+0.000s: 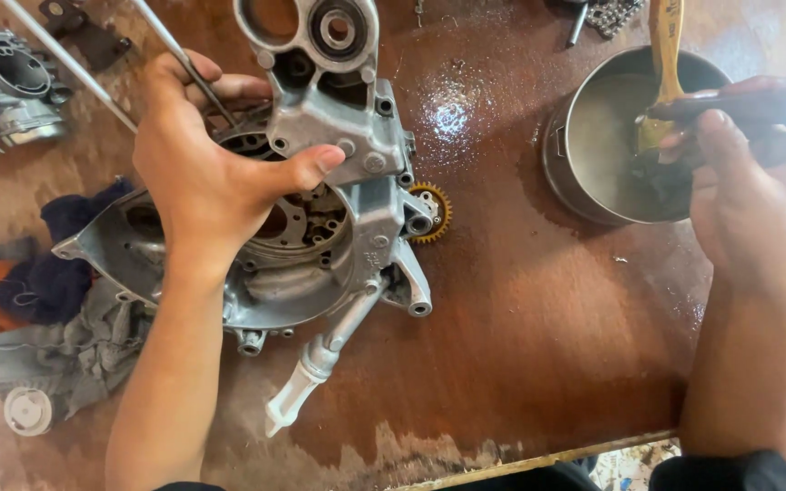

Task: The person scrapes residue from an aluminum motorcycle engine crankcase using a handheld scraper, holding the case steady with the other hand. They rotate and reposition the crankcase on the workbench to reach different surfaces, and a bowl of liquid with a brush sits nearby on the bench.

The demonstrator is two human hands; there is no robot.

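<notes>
Wet brown desk (pixel 539 327), rags (pixel 38 282) at left. Left hand (pixel 202 173) fingers clamped on casing (pixel 338 218) mid-desk; probably heavy, stiff, oily-slick, best gripped by rim. Right hand (pixel 748 191) fingers closed on brush (pixel 666 55) over pot (pixel 593 136).

engine casing (pixel 338 182): matt cast metal | table (pixel 520 345): wet glossy wood | pot (pixel 593 136): dull metal

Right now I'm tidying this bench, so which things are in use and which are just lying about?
In use:
- left hand gripping the engine casing
- right hand dipping the brush into the metal tin

Lying about:
- rags
- small gear
- chain
- carburettor-like part
</notes>
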